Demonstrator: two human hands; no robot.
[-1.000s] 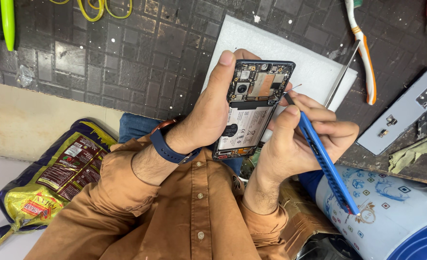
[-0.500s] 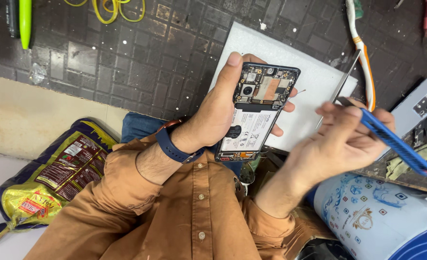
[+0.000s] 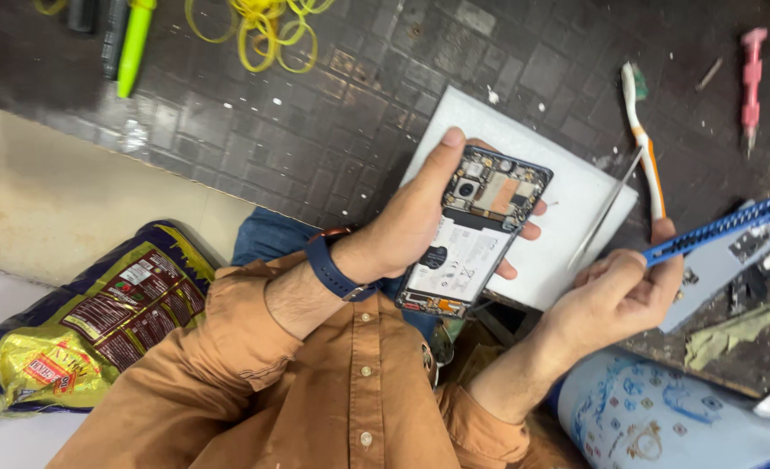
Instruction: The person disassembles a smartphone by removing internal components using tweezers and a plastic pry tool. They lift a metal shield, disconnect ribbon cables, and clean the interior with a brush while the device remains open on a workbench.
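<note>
The left hand (image 3: 411,230) grips an opened phone (image 3: 476,230) by its edges, circuit side up for a clear view, above the white pad's (image 3: 576,187) near edge, while the right hand (image 3: 620,295), held apart to the right, pinches a blue tool (image 3: 724,227).

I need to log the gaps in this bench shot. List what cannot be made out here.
Head view only:
- Blue pry tool: its far end runs off the right edge; the right hand wraps its near end.
- Opened phone: its front is turned away; the left hand covers one long edge.
- Phone board parts: too small to identify.
- Green marker: cut by the top edge.
</note>
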